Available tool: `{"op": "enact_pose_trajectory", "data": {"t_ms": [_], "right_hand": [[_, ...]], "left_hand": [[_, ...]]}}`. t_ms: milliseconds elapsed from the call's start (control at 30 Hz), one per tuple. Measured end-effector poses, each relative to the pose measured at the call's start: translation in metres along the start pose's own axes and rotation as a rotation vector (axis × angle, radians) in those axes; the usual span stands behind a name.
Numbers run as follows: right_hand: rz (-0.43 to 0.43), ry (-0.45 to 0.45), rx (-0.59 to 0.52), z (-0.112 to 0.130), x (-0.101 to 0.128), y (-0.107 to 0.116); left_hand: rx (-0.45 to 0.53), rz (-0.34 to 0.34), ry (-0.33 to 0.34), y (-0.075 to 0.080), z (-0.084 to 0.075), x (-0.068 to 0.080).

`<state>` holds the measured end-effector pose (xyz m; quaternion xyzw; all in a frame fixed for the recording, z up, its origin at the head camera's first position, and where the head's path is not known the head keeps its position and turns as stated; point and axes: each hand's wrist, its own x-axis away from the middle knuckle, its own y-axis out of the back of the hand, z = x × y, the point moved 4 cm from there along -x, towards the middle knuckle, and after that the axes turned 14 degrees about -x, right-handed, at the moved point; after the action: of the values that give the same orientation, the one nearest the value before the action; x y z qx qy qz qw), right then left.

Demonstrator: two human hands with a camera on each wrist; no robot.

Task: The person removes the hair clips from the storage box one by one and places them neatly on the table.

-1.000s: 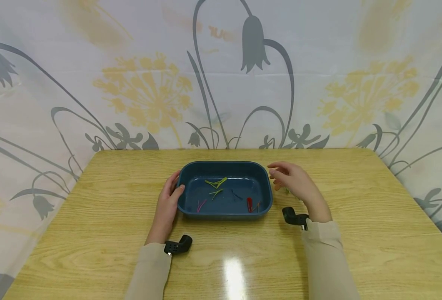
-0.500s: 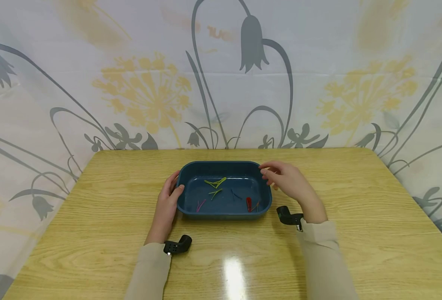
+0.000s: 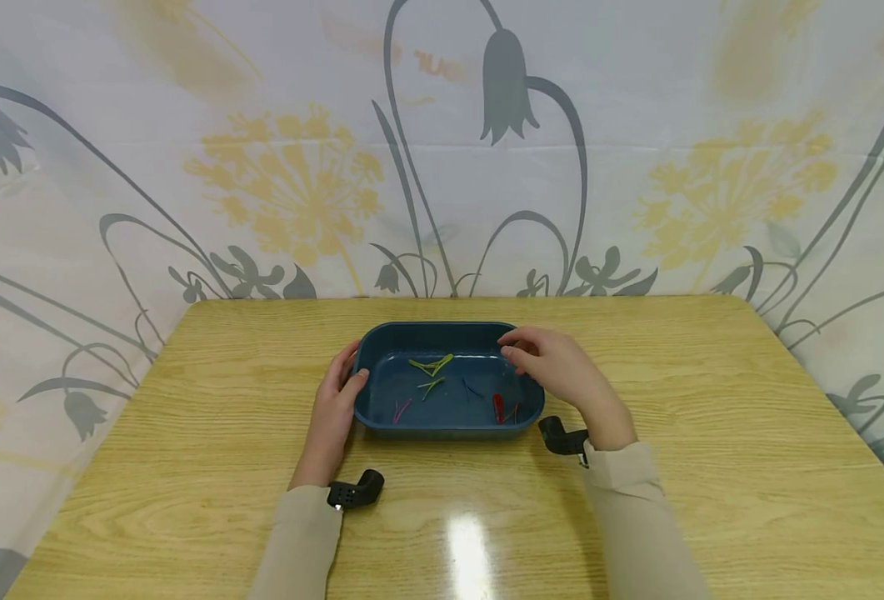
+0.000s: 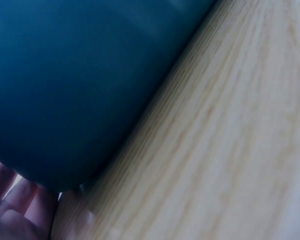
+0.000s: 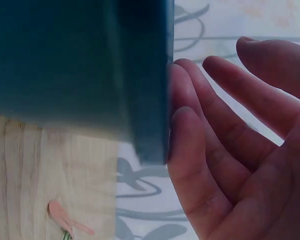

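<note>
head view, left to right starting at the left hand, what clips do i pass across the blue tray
Left hand → pink clip → two green clips, overlapping left to right, so taken as a pair → dark blue clip → red clip → brownish clip

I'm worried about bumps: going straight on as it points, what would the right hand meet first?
Probably the large yellow-green clip: the right hand points left across the blue box, roughly toward it. Height is unclear, so the hand may pass above.
</note>
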<state>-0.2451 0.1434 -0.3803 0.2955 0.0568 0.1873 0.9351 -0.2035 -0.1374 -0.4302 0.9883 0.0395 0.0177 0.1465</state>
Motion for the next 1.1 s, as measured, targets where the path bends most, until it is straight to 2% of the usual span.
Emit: {"op": "enact_pose_trajectory", "data": {"t_ms": [300, 833, 1100], "right_hand": [[0.041, 0.028, 0.028, 0.004, -0.005, -0.015], [0.113, -0.026, 0.126, 0.006, -0.009, -0.041], [0.153, -0.004, 0.239, 0.011, -0.008, -0.05]], "left_hand": [[-0.005, -0.001, -0.004, 0.0, 0.0, 0.0], [-0.014, 0.005, 0.011, -0.001, 0.0, 0.001], [-0.005, 0.007, 0.013, 0.0, -0.001, 0.002]]}}
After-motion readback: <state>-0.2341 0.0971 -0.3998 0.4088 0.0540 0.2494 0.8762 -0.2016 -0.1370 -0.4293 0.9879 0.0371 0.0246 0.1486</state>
